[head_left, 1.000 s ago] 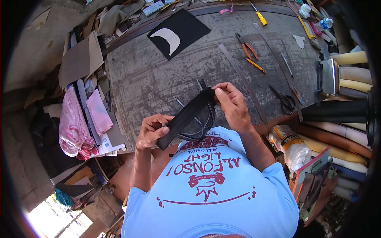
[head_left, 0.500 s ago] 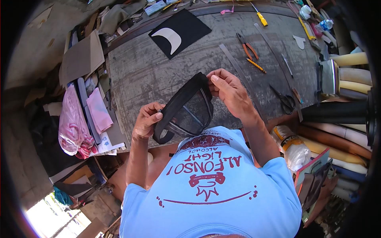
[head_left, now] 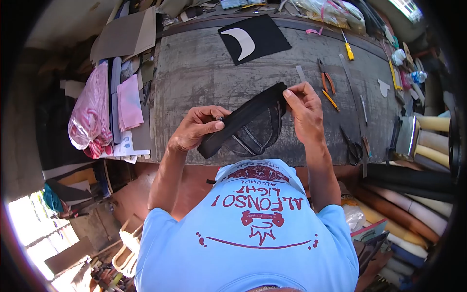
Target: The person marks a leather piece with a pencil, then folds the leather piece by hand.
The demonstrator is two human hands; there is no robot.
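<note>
A black mesh cap (head_left: 253, 127) without a visible brim hangs between my hands above the near part of the workbench. My left hand (head_left: 198, 127) pinches its band at the left, thumb on top. At the upper right end, the fingers and thumb of my right hand (head_left: 305, 109) close on the band's edge. The wide black band faces up and away, and pale seam strips cross the mesh below it. Farther back, a white crescent-shaped piece (head_left: 247, 45) lies on a black square sheet (head_left: 272, 41).
On the worn workbench (head_left: 189, 73), pliers (head_left: 327, 82), a yellow pencil (head_left: 330, 100), scissors (head_left: 351, 147), a yellow-handled screwdriver (head_left: 349, 50) and a long metal ruler (head_left: 354, 90) lie at the right. Material rolls (head_left: 433, 138) are stacked beyond. A pink plastic bag (head_left: 92, 107) sits at the left.
The cap has turned so its band lies flatter, slanting up to the right, and less of its inside shows. Both hands keep hold. The view has shifted, with bench items appearing farther right.
</note>
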